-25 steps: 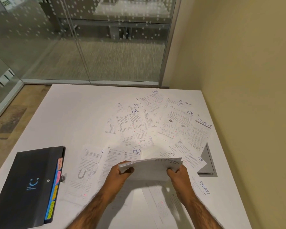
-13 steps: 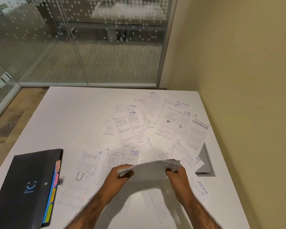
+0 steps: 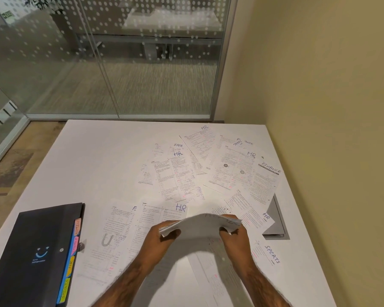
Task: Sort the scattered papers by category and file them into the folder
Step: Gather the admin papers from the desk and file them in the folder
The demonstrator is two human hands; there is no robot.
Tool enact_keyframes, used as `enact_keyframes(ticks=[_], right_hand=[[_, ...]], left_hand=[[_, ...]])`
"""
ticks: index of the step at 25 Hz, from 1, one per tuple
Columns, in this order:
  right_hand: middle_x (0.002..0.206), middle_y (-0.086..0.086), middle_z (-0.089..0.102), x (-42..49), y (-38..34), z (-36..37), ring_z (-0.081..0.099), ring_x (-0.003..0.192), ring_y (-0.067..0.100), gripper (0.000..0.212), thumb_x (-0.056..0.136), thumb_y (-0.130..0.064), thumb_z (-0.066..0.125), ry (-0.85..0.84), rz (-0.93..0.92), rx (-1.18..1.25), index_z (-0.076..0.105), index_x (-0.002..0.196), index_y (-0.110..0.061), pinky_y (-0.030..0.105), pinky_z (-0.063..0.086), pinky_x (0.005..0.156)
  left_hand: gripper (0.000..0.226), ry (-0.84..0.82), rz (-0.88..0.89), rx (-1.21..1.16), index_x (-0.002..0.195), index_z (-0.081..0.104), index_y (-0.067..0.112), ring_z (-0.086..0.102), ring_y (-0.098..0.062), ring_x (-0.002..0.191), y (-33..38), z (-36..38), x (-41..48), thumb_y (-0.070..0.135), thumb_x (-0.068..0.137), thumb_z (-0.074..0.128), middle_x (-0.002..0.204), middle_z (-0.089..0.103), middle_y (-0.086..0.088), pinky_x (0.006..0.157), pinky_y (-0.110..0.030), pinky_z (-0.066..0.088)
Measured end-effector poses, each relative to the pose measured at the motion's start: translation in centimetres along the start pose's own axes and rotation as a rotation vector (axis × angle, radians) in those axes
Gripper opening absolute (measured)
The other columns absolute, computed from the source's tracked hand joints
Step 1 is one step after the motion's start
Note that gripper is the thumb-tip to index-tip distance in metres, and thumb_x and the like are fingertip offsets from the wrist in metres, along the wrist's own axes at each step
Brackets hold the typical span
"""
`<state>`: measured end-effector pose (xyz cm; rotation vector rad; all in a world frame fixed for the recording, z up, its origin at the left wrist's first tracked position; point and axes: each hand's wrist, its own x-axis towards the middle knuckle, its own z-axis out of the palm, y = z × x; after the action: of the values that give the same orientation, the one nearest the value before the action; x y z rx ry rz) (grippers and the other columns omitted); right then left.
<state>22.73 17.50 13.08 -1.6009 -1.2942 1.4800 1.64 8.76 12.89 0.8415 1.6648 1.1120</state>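
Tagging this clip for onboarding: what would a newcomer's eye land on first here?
The left hand and right hand gripping a bent stack of papers between them, low in the middle. Behind it, scattered papers marked HR, FINANCE and SPORTS fan across the right half of the table. A black folder with coloured tabs lies at the near left.

papers (image 3: pixel 177 173): thin paper | folder (image 3: pixel 38 251): matt black plastic | table (image 3: pixel 98 162): smooth white
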Motion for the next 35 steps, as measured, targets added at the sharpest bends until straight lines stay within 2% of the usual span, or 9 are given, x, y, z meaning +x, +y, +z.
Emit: enact_keyframes(ticks=[5,7,11,15,20,23,26,29,35], right_hand=[[0.098,0.003,0.072,0.1,1.0,-0.1,0.067,0.090,0.019,0.030,0.091,0.001,0.060,-0.004,-0.013,-0.044,0.068,0.108,-0.022,0.020,0.050,0.071],[0.090,0.011,0.072,0.3,0.6,-0.4,0.067,0.086,0.025,0.019,0.092,0.000,0.060,-0.016,-0.050,-0.068,0.068,0.099,-0.016,0.026,0.050,0.068],[0.087,-0.008,0.078,0.0,-1.2,-0.9,0.073,0.085,0.017,0.028,0.095,0.002,0.058,-0.136,-0.058,-0.068,0.071,0.093,-0.023,0.032,0.055,0.077],[0.089,0.008,0.079,-0.2,-1.4,0.8,0.072,0.088,0.040,0.016,0.098,-0.004,0.060,-0.290,-0.038,-0.099,0.072,0.094,-0.013,0.053,0.057,0.079],[0.086,0.005,0.079,-2.1,-2.1,6.8,0.075,0.076,0.030,0.014,0.098,-0.005,0.061,-0.364,-0.042,-0.135,0.072,0.094,-0.012,0.040,0.055,0.068],[0.081,0.006,0.078,-3.1,-2.6,9.8,0.071,0.067,0.020,0.015,0.096,-0.003,0.061,-0.349,-0.041,-0.162,0.072,0.089,-0.011,0.034,0.052,0.064],[0.081,0.015,0.075,-3.6,-2.4,12.5,0.065,0.067,0.029,0.019,0.095,-0.005,0.063,-0.326,-0.027,-0.194,0.073,0.084,-0.016,0.036,0.047,0.065],[0.080,0.016,0.074,-4.8,-1.6,15.5,0.063,0.068,0.035,0.019,0.095,-0.007,0.064,-0.277,0.030,-0.230,0.074,0.084,-0.018,0.038,0.046,0.067],[0.084,0.007,0.078,-8.3,-0.4,20.3,0.073,0.083,0.035,0.012,0.095,-0.005,0.064,-0.134,0.116,-0.251,0.072,0.089,-0.011,0.047,0.056,0.082]], left_hand=[[0.014,0.058,0.063,0.106,0.101,0.078,0.033,0.069,0.001,0.096,-0.4,0.3,-0.1,0.025,0.096,0.068,0.101,0.078,0.014,0.085,-0.016,0.050],[0.019,0.086,0.021,0.098,0.089,0.077,0.040,0.068,0.001,0.083,0.8,0.0,-0.1,0.025,0.096,0.068,0.092,0.079,0.011,0.076,-0.018,0.050],[0.034,0.074,0.038,0.124,0.066,0.069,0.037,0.055,0.001,0.057,3.1,-2.1,0.2,0.021,0.095,0.066,0.061,0.063,0.018,0.058,-0.023,0.041],[0.011,0.147,-0.028,-0.025,0.099,0.076,0.026,0.076,-0.016,0.090,5.4,-6.2,-0.9,0.028,0.096,0.065,0.097,0.079,0.004,0.079,-0.035,0.063],[0.023,0.361,-0.110,0.046,0.098,0.073,0.019,0.070,-0.003,0.076,1.9,-12.9,-1.6,0.037,0.100,0.059,0.090,0.075,0.010,0.068,-0.019,0.056],[0.037,0.527,-0.243,0.337,0.120,0.066,0.021,0.070,-0.013,0.090,-3.4,-19.1,-2.2,0.047,0.094,0.063,0.116,0.070,0.004,0.081,-0.028,0.060],[0.069,0.570,-0.453,0.740,0.141,0.048,0.019,0.058,-0.027,0.123,-8.8,-25.4,-3.8,0.057,0.087,0.067,0.141,0.054,-0.005,0.102,-0.048,0.051],[0.107,0.471,-0.625,0.883,0.160,0.014,0.019,0.022,-0.039,0.152,-13.4,-29.7,-3.7,0.073,0.081,0.062,0.167,0.015,-0.015,0.115,-0.063,0.031],[0.128,0.328,-0.599,0.928,0.160,-0.013,0.026,-0.007,-0.044,0.154,-18.1,-30.9,-0.6,0.087,0.070,0.055,0.167,-0.022,-0.012,0.108,-0.077,0.024]])
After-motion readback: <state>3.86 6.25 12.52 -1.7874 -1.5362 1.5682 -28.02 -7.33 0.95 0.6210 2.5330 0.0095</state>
